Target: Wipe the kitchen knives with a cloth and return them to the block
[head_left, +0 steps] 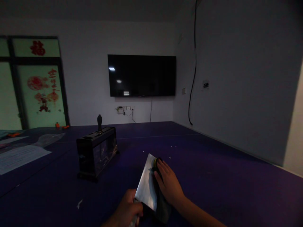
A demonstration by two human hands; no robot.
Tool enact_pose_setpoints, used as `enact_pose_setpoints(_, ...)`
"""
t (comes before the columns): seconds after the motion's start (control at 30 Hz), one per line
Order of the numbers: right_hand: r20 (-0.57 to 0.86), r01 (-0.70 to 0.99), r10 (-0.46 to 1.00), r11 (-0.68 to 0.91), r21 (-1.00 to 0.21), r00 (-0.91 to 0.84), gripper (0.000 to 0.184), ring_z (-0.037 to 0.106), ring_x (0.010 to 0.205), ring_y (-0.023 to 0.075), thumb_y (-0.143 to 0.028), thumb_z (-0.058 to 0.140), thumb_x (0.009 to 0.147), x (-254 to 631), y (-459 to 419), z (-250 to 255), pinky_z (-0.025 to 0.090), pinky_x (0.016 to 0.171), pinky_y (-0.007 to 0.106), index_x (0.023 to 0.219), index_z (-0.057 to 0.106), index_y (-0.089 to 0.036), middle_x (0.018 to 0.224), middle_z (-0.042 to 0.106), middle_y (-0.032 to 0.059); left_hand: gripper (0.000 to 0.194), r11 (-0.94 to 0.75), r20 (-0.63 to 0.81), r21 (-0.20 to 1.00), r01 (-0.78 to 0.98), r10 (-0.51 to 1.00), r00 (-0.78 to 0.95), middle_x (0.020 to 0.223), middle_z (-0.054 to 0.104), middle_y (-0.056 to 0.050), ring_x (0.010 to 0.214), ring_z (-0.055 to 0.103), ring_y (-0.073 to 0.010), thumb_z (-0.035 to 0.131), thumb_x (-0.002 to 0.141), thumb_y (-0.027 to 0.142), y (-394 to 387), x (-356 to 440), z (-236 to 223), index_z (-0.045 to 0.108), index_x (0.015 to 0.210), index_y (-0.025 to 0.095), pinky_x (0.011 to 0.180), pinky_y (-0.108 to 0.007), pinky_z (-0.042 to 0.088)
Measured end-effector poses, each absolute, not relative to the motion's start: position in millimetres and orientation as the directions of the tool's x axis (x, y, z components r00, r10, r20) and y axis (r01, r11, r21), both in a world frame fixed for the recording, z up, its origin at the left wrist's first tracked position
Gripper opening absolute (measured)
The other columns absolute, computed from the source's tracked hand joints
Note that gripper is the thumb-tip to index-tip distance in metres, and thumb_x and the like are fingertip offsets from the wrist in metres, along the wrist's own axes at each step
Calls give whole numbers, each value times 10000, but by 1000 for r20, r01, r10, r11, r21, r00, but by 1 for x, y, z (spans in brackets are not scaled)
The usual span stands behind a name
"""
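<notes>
My left hand (129, 208) is wrapped around the handle of a cleaver (145, 186) in front of me. Its broad, shiny blade points away and up, over the purple surface. Against the right side of the blade, my right hand (169, 183) presses a dark cloth (163, 208) that has a yellow stripe at its upper end. My fingers hide part of the cloth. To the left stands a black knife block (104, 156) with a see-through side, and one dark handle (99, 123) sticks up from its top.
The purple surface (213, 183) reaches to the walls. Papers (23, 156) and a clear plastic bag (50, 138) lie at the left. A white scrap (80, 203) is near the front, with several small bits farther back. A television (142, 75) hangs on the far wall; a cable (193, 85) dangles at the right.
</notes>
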State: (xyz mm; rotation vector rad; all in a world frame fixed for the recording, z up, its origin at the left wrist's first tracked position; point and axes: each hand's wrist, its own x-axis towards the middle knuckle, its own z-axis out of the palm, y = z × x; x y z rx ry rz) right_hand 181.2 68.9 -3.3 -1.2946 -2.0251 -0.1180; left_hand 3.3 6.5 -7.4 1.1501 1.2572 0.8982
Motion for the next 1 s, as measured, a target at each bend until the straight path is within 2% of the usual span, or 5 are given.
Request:
enact_pose_setpoints(0.47,635,747,700,603,-280,-327,417,390,1182,237,-354,343,874,181,62,3,332,971,430,1207,485,-147,1270,466,100,180,162,-163,987,16,984,76,365,410,86,265,322,-52,426,483,77,1,6,0,486,629,164,324,-169,193)
enact_pose_setpoints(0.77,616,720,689,640,-269,-383,390,447,1133,224,-347,349,877,180,55,10,345,960,402,1164,528,-152,1213,522,100,237,175,-174,983,-61,985,21,400,444,84,275,331,-62,442,521,104,2,5,-4,505,741,166,322,-175,211)
enact_pose_setpoints(1.0,619,731,687,633,-253,-381,380,459,1116,238,-342,359,872,178,51,11,355,943,417,1157,531,-160,1207,526,100,257,227,-226,974,-11,974,31,364,423,85,241,315,-75,416,507,98,4,5,0,498,741,164,293,-185,208)
